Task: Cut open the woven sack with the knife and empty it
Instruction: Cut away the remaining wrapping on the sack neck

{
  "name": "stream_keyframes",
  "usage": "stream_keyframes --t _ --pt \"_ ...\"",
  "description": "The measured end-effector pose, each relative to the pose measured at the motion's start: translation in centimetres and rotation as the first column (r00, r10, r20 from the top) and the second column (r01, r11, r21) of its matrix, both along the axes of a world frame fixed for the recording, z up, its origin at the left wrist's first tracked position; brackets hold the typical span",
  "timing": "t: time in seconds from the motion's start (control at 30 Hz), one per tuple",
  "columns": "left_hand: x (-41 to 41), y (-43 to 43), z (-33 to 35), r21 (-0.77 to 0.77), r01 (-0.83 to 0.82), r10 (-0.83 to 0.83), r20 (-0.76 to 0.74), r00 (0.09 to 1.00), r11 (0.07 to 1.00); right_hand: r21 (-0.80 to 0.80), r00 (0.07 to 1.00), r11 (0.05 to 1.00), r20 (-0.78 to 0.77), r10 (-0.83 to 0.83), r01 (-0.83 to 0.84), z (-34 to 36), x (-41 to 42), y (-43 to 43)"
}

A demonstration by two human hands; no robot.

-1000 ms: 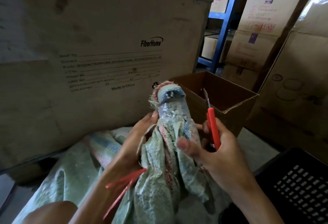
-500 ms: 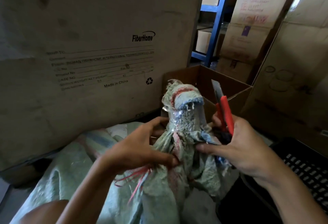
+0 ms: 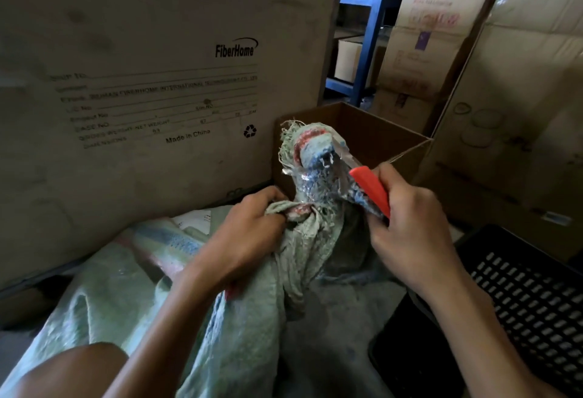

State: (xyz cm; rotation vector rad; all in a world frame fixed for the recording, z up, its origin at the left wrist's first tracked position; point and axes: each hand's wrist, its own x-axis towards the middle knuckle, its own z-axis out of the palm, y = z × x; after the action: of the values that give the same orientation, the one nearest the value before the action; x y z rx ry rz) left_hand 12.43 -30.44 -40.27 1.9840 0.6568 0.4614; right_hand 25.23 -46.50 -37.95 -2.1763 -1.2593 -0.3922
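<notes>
A pale green woven sack (image 3: 132, 296) lies in front of me, its neck (image 3: 312, 173) bunched upright and wrapped in clear tape. My left hand (image 3: 249, 233) grips the gathered fabric just below the taped neck. A red-handled knife (image 3: 370, 188) is in my right hand (image 3: 407, 227), and its blade lies against the right side of the taped neck near the top. Red string shows under my left wrist.
A big wooden crate (image 3: 142, 66) marked FiberHome stands close behind the sack. An open cardboard box (image 3: 378, 142) sits behind the neck. Stacked cartons (image 3: 520, 98) and blue shelving (image 3: 372, 35) fill the right. A black perforated crate (image 3: 520, 296) sits at lower right.
My right hand tilted the knife from upright beside the neck down onto the taped neck. My left hand shifted its grip lower on the gathered fabric.
</notes>
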Motion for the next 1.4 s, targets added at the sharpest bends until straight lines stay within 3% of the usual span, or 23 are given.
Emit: stream_keyframes --t 0.03,0.1,0.17,0.2,0.23,0.27,0.3,0.33,0.37,0.4,0.47,0.5,0.53,0.57,0.63,0.73,0.87,0.93,0.97,1.03,1.17,1.33,1.4 --pt "0.2 0.2 0.2 -0.142 0.006 -0.007 -0.002 1.000 0.990 0.053 0.998 0.998 -0.065 0.024 -0.021 0.0 0.0 0.0" --pt "-1.0 0.9 -0.2 -0.387 0.094 -0.068 0.079 0.995 0.917 0.140 0.931 0.986 -0.338 0.137 -0.094 0.3 -0.2 -0.2" --pt "-1.2 0.4 -0.4 -0.623 0.142 -0.036 0.180 0.983 0.769 0.159 0.740 0.962 -0.614 0.273 -0.222 0.6 -0.7 -0.3" --pt "-1.0 0.2 -0.7 -0.734 0.219 -0.012 0.275 0.961 0.643 0.192 0.627 0.943 -0.708 0.325 -0.272 0.5 -0.9 -0.3" --pt "-1.4 -0.7 -0.2 -0.787 0.290 -0.001 0.346 0.938 0.545 0.234 0.540 0.925 -0.758 0.366 -0.298 0.4 -1.0 -0.1" --pt "-1.3 -0.9 -1.0 -0.791 0.343 -0.015 0.390 0.921 0.508 0.256 0.511 0.918 -0.770 0.382 -0.302 0.3 -1.0 0.0" --pt "-1.0 -0.6 -0.5 -0.790 0.343 -0.031 0.382 0.924 0.508 0.240 0.569 0.931 -0.739 0.359 -0.275 0.3 -0.7 0.0" --pt "-1.2 0.2 -0.4 -0.702 0.429 -0.197 0.390 0.900 0.569 0.191 0.701 0.958 -0.653 0.286 -0.213 0.2 -0.2 0.1" --pt "-1.8 0.4 -0.6 -0.734 0.468 -0.280 0.376 0.884 0.493 0.114 0.833 0.984 -0.525 0.174 -0.133 0.2 0.3 0.1" --pt "-1.9 1.2 -0.2 -0.690 0.460 -0.355 0.303 0.885 0.558 0.046 0.914 0.997 -0.399 0.075 -0.062 0.3 0.7 0.1" --pt "-2.3 1.4 -0.7 -0.665 0.478 -0.309 0.365 0.878 0.574 -0.012 0.965 1.000 -0.261 0.000 -0.003 0.2 1.1 0.1" --pt "-2.5 0.7 0.0 -0.596 0.461 -0.270 0.385 0.882 0.657 -0.012 0.972 1.000 -0.236 -0.002 -0.001 0.1 1.0 0.2" --pt "-1.8 0.2 0.3 -0.486 0.439 -0.361 0.250 0.899 0.756 -0.005 0.975 1.000 -0.223 0.001 -0.003 -0.1 0.8 0.3" --pt "-1.4 0.0 0.1 -0.565 0.386 -0.285 0.262 0.922 0.730 0.004 0.973 1.000 -0.229 0.008 -0.007 -0.2 0.6 0.4" --pt "-1.2 0.1 -0.4 -0.554 0.280 -0.231 0.158 0.960 0.784 -0.013 0.954 1.000 -0.301 0.011 -0.015 -0.6 0.4 0.4" --pt "-2.0 -0.6 -0.6 -0.373 0.254 -0.237 0.092 0.967 0.892 -0.059 0.916 0.997 -0.401 0.021 -0.049 -0.9 0.5 0.1" --pt "-1.7 0.8 -1.1 -0.304 0.181 -0.138 0.156 0.978 0.935 -0.053 0.840 0.984 -0.530 0.115 -0.168 -0.8 0.1 0.1" --pt "-0.9 2.3 -3.1 -0.356 0.171 -0.041 0.344 0.938 0.919 -0.043 0.790 0.977 -0.596 0.142 -0.209 -0.7 -0.2 0.3" --pt "-0.8 2.0 -2.1 -0.424 0.156 0.007 0.359 0.933 0.892 -0.020 0.760 0.974 -0.630 0.161 -0.224 -0.7 -0.3 0.4" --pt "0.0 1.4 -1.6 -0.513 0.168 0.030 0.356 0.934 0.842 0.022 0.726 0.977 -0.665 0.174 -0.214 -0.8 -0.6 0.6" --pt "-0.1 1.3 -1.4 -0.658 0.122 0.163 0.355 0.920 0.743 -0.004 0.847 0.997 -0.527 0.066 -0.080 -0.5 -1.2 0.7" --pt "0.2 2.4 -2.3 -0.696 -0.034 0.326 0.291 0.899 0.717 0.201 0.772 0.976 -0.606 0.194 -0.087 0.4 -1.8 0.1" --pt "0.1 2.6 -2.3 -0.682 -0.059 0.343 0.289 0.894 0.729 0.192 0.778 0.971 -0.586 0.228 -0.140 0.8 -2.6 0.1"
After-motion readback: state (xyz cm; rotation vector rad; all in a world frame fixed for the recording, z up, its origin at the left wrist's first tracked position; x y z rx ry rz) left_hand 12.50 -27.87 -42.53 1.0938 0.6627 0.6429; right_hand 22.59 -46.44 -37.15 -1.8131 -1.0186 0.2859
